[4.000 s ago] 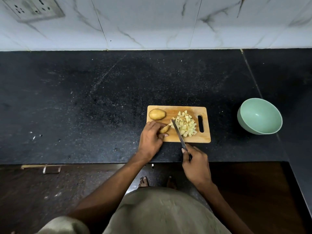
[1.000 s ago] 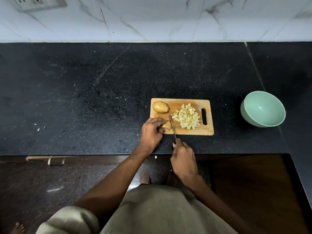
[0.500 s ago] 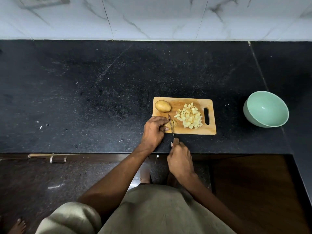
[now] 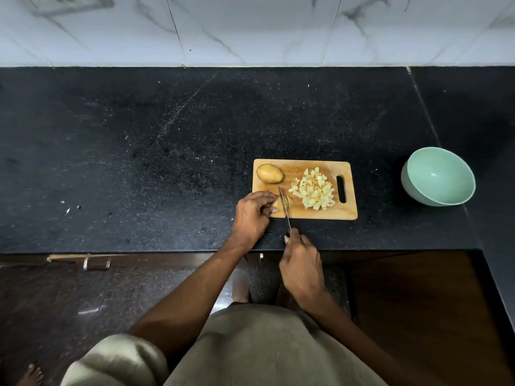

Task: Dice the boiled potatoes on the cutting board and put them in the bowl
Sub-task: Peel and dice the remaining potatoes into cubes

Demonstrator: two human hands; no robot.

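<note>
Black stone tabletop (image 4: 139,162): the left hand (image 4: 252,215) pinches a potato piece (image 4: 281,203) on the cutting board (image 4: 306,214); the right hand (image 4: 302,267) grips a knife (image 4: 284,207) slicing just beside its fingertips (image 4: 273,210), which a slip could nick. Diced potato (image 4: 313,192) awaits the bowl (image 4: 437,176) beyond.

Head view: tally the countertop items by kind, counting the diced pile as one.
Whole potato: 1
Potato piece being cut: 1
Diced pile: 1
Cutting board: 1
Knife: 1
Green bowl: 1
Total: 6
</note>
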